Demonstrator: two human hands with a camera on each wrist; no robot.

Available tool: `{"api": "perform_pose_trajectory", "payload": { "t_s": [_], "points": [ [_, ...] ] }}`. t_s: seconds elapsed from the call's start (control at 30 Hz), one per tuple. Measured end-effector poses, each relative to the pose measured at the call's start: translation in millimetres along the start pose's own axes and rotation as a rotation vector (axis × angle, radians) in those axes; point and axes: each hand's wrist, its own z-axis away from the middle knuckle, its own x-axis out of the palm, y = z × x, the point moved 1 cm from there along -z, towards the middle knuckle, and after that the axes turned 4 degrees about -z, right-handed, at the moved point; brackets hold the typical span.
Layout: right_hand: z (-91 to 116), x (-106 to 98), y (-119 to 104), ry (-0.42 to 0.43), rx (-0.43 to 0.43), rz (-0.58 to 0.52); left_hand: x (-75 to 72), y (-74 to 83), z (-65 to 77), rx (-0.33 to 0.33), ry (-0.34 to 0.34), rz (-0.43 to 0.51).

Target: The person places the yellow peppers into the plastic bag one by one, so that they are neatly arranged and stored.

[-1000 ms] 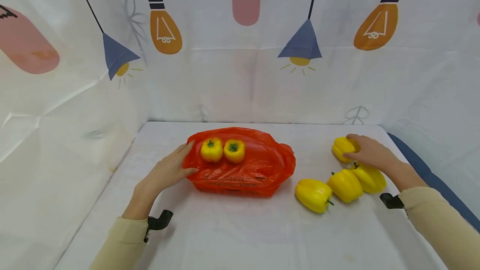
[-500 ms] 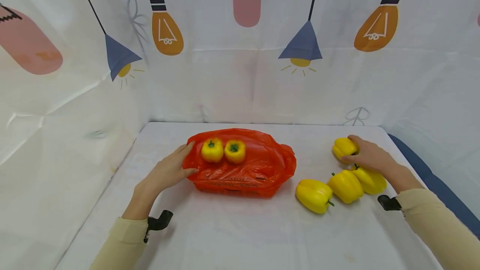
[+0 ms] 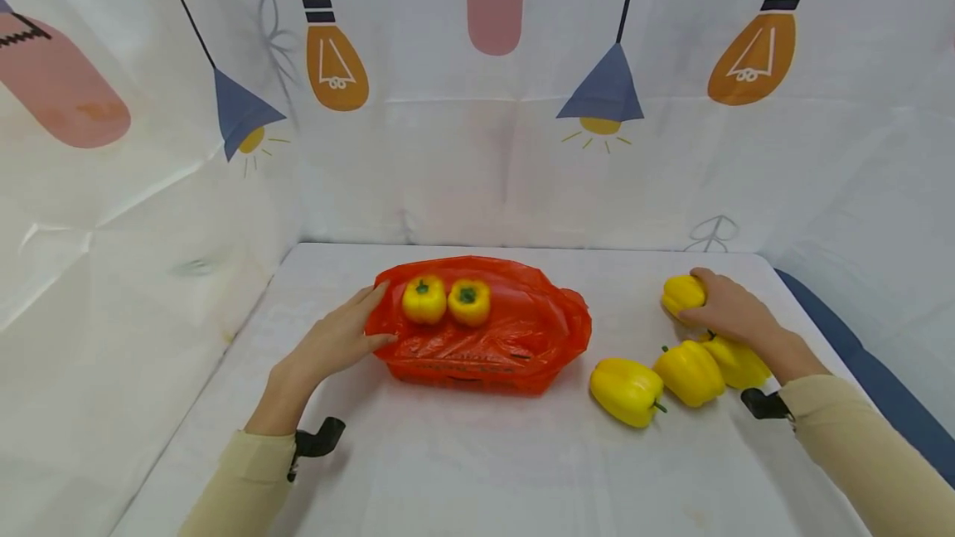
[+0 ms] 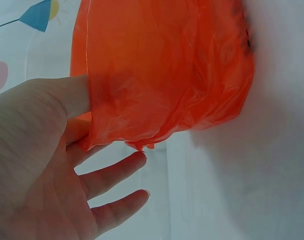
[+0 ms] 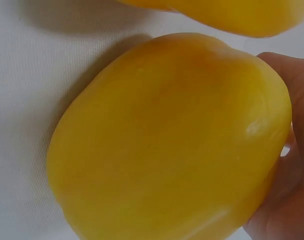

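Glossy blocky yellow pepper (image 3: 681,295): far right of the white desk (image 3: 485,471); smooth skin could slip.
Right grip (image 3: 734,312): closed round it, arm (image 3: 865,454) outstretched; a low lift could roll three loose yellow peppers (image 3: 690,373).
Thin red plastic bag (image 3: 525,326): might crumple if pulled; two upright yellow peppers (image 3: 469,303) there could topple.
Left grip (image 3: 336,336): digits spread at the bag's edge.

Plain, pale beige sleeves cover both forearms, the left sleeve (image 3: 233,491) matching the right sleeve (image 3: 869,450) in colour. At the left wrist a matte black mount (image 3: 319,439) juts out in a stubby, bent shape, a small dark piece below it; the right wrist carries a similar black fitting (image 3: 761,404) with a blunt, rounded end.
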Motion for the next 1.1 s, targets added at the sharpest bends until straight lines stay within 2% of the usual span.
{"api": "perform_pose_trajectory", "payload": {
  "t_s": [0.23,1.1],
  "points": [
    [2,-1,-8,0.028,0.013,-0.004,-0.4,0.1,1.1,0.007,0.006,-0.007],
    [-3,-6,-35,0.172,-0.143,0.063,0.8,-1.3,-0.7,0.007,-0.005,0.003]
  ]
}}
